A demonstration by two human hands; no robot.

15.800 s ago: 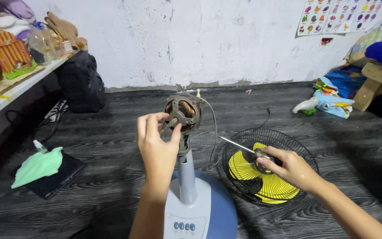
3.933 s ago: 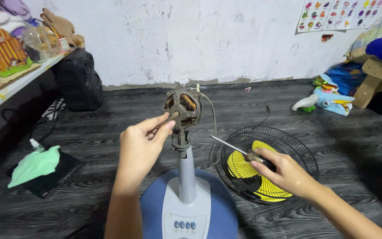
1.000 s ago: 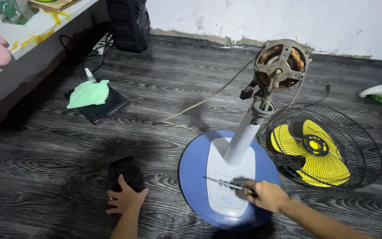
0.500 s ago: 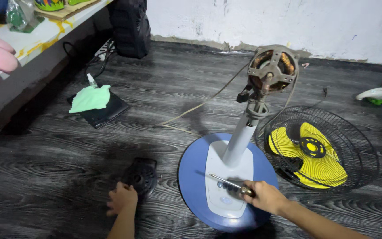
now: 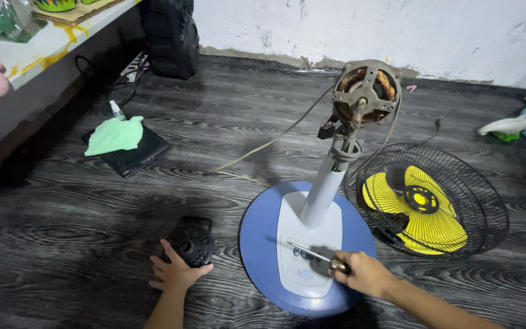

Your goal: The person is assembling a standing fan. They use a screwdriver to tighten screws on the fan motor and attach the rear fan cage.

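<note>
Hands: left hand (image 5: 176, 272) spread on black motor cover (image 5: 191, 240), 9 o'clock of blue fan base (image 5: 260, 244) | right hand (image 5: 360, 274) grips screwdriver (image 5: 312, 256) over base | risk: tip may scratch panel, bare motor (image 5: 363, 91) top-heavy at 12 o'clock.

One fan stand (image 5: 307, 244) with one bare motor (image 5: 363, 92), one wire cage (image 5: 482, 201) holding one yellow blade (image 5: 424, 210), one black cover (image 5: 191, 240), one screwdriver (image 5: 312, 256), one green cloth (image 5: 114, 134).
</note>
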